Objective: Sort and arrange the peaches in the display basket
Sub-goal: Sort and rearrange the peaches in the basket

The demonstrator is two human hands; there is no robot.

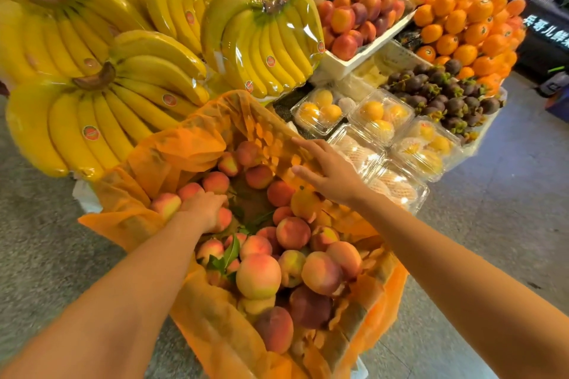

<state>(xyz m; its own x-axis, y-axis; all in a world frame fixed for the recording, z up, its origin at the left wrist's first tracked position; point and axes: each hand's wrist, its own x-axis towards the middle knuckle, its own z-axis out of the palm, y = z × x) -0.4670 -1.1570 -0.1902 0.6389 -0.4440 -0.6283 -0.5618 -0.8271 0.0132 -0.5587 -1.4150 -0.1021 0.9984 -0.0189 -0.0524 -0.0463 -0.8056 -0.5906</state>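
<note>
Bananas (92,101) lie far left. Left hand (204,209) curls its fingers over a peach (224,219) inside the basket (354,323), among heaped peaches (258,275). Right hand (326,169), fingers straight and spread, rests on the orange liner (271,132) at the right rim.

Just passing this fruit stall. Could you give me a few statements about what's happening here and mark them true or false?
1. The left hand reaches in among the peaches. True.
2. The right hand holds a peach. False: its fingers are straight, against the orange liner.
3. The bananas lie beyond the peaches. True.
4. The mangosteens sit left of the bananas. False: they are to the right.
</note>
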